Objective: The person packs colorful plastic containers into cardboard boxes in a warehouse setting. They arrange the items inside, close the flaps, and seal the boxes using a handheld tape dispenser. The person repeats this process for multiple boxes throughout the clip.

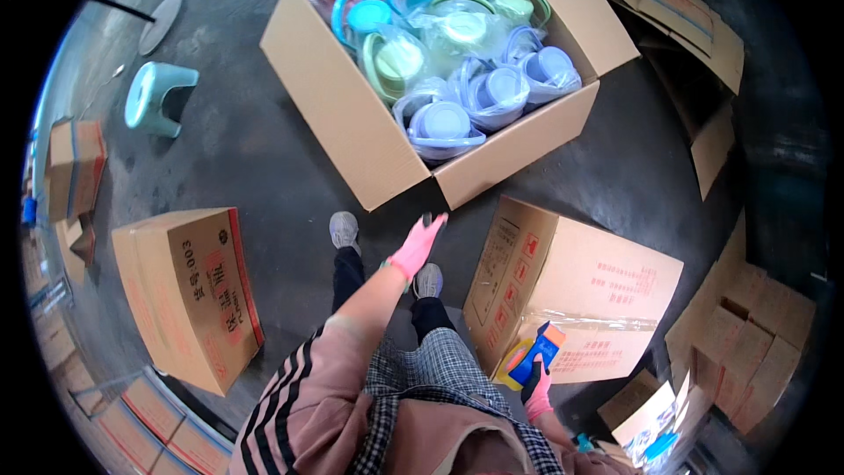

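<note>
My right hand (537,390), in a pink glove with dark finger coating, is closed around a blue and orange tape dispenser (547,350). A yellow roll (519,362) shows at its side. The dispenser is beside the near edge of a carton (607,277) with shiny tape across its top. Ahead of me, my left hand (422,244), gloved alike, reaches toward the near corner of a large open carton (338,114). Its fingers are a little apart and nothing shows in them. Bagged plastic buckets (442,121) in pink, blue, green and lilac fill that carton.
Another printed carton (198,295) stands on the floor to my left. Farther off are a light green stool (156,97) and a round grey disc (161,25) with a dark rod. Folded cardboard (677,13) lies at the far right, with more cartons (747,334) at the right.
</note>
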A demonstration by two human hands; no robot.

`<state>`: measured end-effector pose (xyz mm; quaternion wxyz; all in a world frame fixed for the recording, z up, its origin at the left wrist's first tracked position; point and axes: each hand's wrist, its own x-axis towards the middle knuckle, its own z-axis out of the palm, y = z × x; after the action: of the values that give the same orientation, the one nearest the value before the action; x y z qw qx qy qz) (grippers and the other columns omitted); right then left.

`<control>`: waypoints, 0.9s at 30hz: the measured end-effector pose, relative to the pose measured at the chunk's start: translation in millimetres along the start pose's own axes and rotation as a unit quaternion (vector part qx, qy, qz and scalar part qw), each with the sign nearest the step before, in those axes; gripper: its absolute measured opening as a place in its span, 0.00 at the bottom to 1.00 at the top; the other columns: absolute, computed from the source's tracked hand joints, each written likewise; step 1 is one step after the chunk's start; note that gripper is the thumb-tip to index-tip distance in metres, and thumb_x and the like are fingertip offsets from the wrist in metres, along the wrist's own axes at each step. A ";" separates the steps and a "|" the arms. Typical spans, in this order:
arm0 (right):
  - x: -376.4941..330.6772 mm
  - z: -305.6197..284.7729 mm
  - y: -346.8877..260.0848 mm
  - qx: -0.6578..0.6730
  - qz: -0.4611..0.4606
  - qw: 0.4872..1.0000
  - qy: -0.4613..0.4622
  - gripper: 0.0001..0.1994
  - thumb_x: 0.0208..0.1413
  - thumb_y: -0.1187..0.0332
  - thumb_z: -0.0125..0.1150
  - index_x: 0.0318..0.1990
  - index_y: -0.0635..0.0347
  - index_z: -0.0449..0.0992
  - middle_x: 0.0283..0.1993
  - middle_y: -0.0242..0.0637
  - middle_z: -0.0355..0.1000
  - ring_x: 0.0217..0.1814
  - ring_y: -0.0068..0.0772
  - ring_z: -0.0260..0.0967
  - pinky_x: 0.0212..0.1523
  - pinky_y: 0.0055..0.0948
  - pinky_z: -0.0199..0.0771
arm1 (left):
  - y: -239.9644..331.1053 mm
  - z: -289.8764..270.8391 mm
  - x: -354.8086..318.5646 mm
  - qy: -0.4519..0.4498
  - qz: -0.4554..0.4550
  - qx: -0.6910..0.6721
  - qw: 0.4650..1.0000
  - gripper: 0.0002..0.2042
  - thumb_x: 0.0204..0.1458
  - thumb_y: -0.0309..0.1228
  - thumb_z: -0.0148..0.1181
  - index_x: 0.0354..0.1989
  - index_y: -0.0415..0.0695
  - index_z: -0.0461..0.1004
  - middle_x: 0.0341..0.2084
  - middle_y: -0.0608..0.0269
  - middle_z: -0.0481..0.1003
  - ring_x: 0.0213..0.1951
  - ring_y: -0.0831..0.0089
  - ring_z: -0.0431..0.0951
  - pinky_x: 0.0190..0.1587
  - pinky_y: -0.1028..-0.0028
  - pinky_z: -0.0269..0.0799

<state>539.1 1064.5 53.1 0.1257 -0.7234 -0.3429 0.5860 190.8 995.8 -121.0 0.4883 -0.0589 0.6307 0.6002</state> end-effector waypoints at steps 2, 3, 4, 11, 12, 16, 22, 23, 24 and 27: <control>-17.9 6.7 9.5 0.090 0.005 0.995 0.035 0.21 0.47 0.55 0.55 0.41 0.64 0.66 0.36 0.34 0.67 0.36 0.28 0.65 0.40 0.28 0.66 | 55.1 46.4 26.9 0.043 -0.084 -0.106 0.990 0.29 0.40 0.49 0.58 0.45 0.38 0.65 0.37 0.62 0.68 0.39 0.74 0.66 0.42 0.78 0.59; -28.3 18.7 11.0 0.106 0.030 0.994 0.026 0.23 0.47 0.54 0.54 0.42 0.65 0.65 0.38 0.36 0.67 0.37 0.30 0.66 0.42 0.29 0.66 | 63.9 43.0 52.3 0.061 -0.094 -0.103 0.988 0.28 0.40 0.48 0.58 0.44 0.38 0.65 0.37 0.63 0.69 0.37 0.75 0.66 0.41 0.77 0.59; -37.5 31.2 15.0 0.106 0.041 0.993 0.044 0.23 0.47 0.53 0.54 0.43 0.65 0.65 0.39 0.36 0.67 0.37 0.30 0.66 0.42 0.29 0.66 | 61.2 42.4 71.1 0.077 -0.110 -0.098 0.986 0.27 0.40 0.47 0.59 0.43 0.38 0.66 0.36 0.64 0.69 0.35 0.75 0.66 0.39 0.76 0.60; -90.3 128.0 17.3 0.124 0.121 0.982 0.077 0.27 0.48 0.48 0.50 0.45 0.66 0.64 0.40 0.41 0.67 0.41 0.35 0.67 0.44 0.33 0.67 | 68.1 42.5 60.2 -0.080 -0.347 -0.203 0.912 0.17 0.49 0.48 0.45 0.20 0.47 0.62 0.19 0.61 0.67 0.26 0.67 0.66 0.30 0.68 0.61; -90.2 152.4 0.9 0.149 0.103 0.982 0.060 0.28 0.48 0.48 0.50 0.47 0.65 0.62 0.43 0.41 0.66 0.43 0.36 0.66 0.45 0.34 0.66 | 79.8 41.5 58.3 -0.082 -0.381 -0.210 0.897 0.17 0.50 0.48 0.43 0.23 0.46 0.63 0.25 0.57 0.69 0.32 0.64 0.66 0.39 0.66 0.61; -52.5 198.1 -28.5 0.257 0.085 0.963 0.014 0.29 0.49 0.48 0.49 0.51 0.63 0.57 0.47 0.41 0.62 0.47 0.39 0.63 0.49 0.38 0.63 | 111.7 42.2 43.8 -0.102 -0.339 -0.186 0.916 0.15 0.52 0.46 0.37 0.28 0.48 0.63 0.32 0.53 0.68 0.40 0.59 0.63 0.47 0.63 0.55; -15.1 201.2 13.4 0.364 0.160 0.918 0.000 0.27 0.49 0.48 0.48 0.53 0.52 0.57 0.51 0.41 0.59 0.52 0.44 0.57 0.52 0.48 0.56 | 114.1 46.5 41.8 -0.037 -0.372 -0.167 0.912 0.17 0.53 0.45 0.37 0.43 0.46 0.61 0.45 0.57 0.64 0.47 0.60 0.61 0.52 0.62 0.52; -2.9 202.6 23.6 0.398 0.183 0.899 -0.016 0.26 0.48 0.49 0.48 0.53 0.51 0.57 0.51 0.40 0.59 0.53 0.45 0.57 0.53 0.49 0.55 | 108.8 42.4 48.8 -0.040 -0.370 -0.167 0.913 0.20 0.53 0.46 0.38 0.47 0.46 0.60 0.48 0.57 0.62 0.50 0.61 0.59 0.54 0.63 0.51; 0.4 206.6 27.1 0.439 0.207 0.874 -0.026 0.24 0.51 0.52 0.46 0.53 0.53 0.57 0.50 0.39 0.61 0.53 0.45 0.57 0.52 0.50 0.55 | 109.2 39.2 52.0 -0.029 -0.418 -0.137 0.898 0.21 0.51 0.46 0.42 0.50 0.46 0.58 0.48 0.58 0.63 0.49 0.65 0.63 0.49 0.66 0.59; 32.1 234.8 0.0 0.391 0.298 0.871 0.011 0.22 0.51 0.54 0.46 0.50 0.54 0.60 0.46 0.39 0.64 0.47 0.46 0.62 0.50 0.50 0.59 | 117.0 39.2 49.9 0.004 -0.421 -0.113 0.900 0.19 0.51 0.45 0.43 0.45 0.46 0.61 0.41 0.59 0.68 0.42 0.65 0.68 0.44 0.67 0.62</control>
<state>322.3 1033.5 -37.4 0.2214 -0.6894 0.1471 0.6739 109.1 1085.1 -65.7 0.6834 -0.3761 0.4767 0.4053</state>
